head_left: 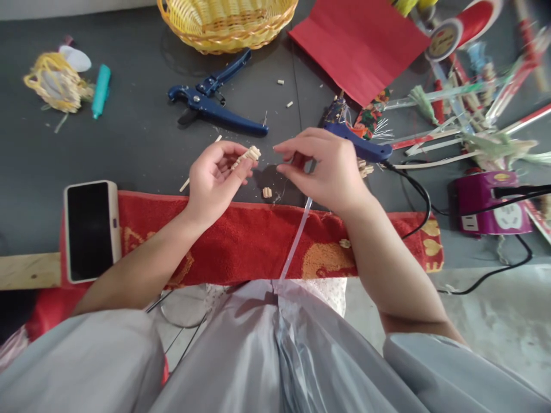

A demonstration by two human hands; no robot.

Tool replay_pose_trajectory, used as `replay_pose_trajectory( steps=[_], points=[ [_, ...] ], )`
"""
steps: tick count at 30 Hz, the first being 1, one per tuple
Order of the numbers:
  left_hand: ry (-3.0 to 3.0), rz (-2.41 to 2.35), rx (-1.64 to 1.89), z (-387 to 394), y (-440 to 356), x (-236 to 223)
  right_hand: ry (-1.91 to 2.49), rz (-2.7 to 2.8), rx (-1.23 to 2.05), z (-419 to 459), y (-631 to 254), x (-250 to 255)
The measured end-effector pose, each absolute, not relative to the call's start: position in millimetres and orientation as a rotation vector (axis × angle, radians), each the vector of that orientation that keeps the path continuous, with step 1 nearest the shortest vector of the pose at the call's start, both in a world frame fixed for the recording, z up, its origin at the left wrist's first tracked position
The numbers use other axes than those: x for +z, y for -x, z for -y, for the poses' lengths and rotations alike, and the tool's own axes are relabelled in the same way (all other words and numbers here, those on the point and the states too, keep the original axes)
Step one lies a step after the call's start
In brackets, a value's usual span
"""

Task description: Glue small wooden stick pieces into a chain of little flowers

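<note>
My left hand (218, 180) is closed around a small bundle of short pale sticks (248, 155) that lie side by side, its ridged end showing past the fingertips. To the right, my right hand (321, 163) hovers with thumb and forefinger apart and no object visible between them; its other fingers are curled and partly hidden. A small pale stick block (267, 193) lies on the dark table between the hands. A translucent glue stick (297, 238) runs from under my right hand across the red towel (241, 246). Behind that hand rests a blue glue gun (359, 142), partly covered.
A blue cutter (219, 103) lies beyond my hands, below a yellow wicker basket (228, 26). Red paper (359, 43), a spool (460, 28) and assorted sticks crowd the right. A phone (91, 232) lies left; a purple power socket (491, 203) with black cables sits right.
</note>
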State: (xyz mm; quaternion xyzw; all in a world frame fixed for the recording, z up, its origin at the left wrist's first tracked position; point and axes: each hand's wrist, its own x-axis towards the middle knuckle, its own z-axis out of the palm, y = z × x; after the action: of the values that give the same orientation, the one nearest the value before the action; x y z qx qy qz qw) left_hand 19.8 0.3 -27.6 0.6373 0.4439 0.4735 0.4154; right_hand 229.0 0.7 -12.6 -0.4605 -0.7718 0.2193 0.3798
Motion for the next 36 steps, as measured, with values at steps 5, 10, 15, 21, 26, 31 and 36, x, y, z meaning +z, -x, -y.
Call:
replay_pose_trajectory(
  steps=[5, 10, 15, 21, 26, 31, 36],
  points=[
    [-1.601, -1.046, 1.141, 4, -22, -23, 1.137, 2.106, 0.624, 2, -218, -11],
    [-1.588, -1.005, 1.113, 7, -24, -20, 1.182, 2.139, 0.611, 2, -214, -12],
    [-1.544, -1.085, 1.149, 3, -23, -22, 1.397, 2.022, 0.52, 0, -227, -6],
    [-1.526, -1.088, 1.177, 2, -21, -27, 1.769, 1.665, 0.206, -9, -256, 5],
    [-1.582, -1.143, 1.181, 2, -21, -28, 1.693, 1.522, -0.023, -10, -272, 5],
    [-1.664, -1.21, 1.267, 0, -19, -31, 1.817, 1.456, -0.091, -8, -283, 9],
    [-1.63, -1.298, 1.409, -8, -13, -37, 1.982, 1.42, -0.085, -10, -287, 15]
  ],
)
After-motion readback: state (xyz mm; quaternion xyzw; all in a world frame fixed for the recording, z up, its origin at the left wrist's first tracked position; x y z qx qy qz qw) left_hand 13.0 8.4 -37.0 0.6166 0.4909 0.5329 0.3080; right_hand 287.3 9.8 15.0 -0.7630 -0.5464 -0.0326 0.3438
